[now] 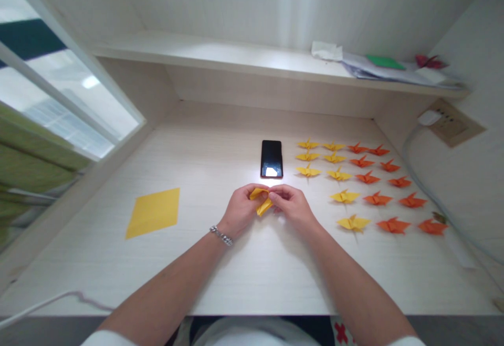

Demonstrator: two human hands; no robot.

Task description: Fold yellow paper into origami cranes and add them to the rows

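Note:
A partly folded piece of yellow origami paper (264, 207) is held between both hands near the middle of the desk. My left hand (239, 207) pinches its left side, with a silver chain bracelet on that wrist. My right hand (292, 205) grips the right side, fingertips closed on the paper. The fingers cover part of the folds. Just beyond the hands lies a black smartphone (271, 158). Off to the left, a flat yellow paper sheet (154, 212) rests on the desk. Several yellow paper cranes (344, 196) and orange paper cranes (378, 199) stand in rows on the right.
A shelf (236, 60) spans the back, carrying papers (362, 67), a green pad (385, 62) and a crumpled tissue (326, 51). At the right wall, a cable (419, 178) runs down from a plugged socket (451, 123). Another white cable (51, 300) crosses the front left edge.

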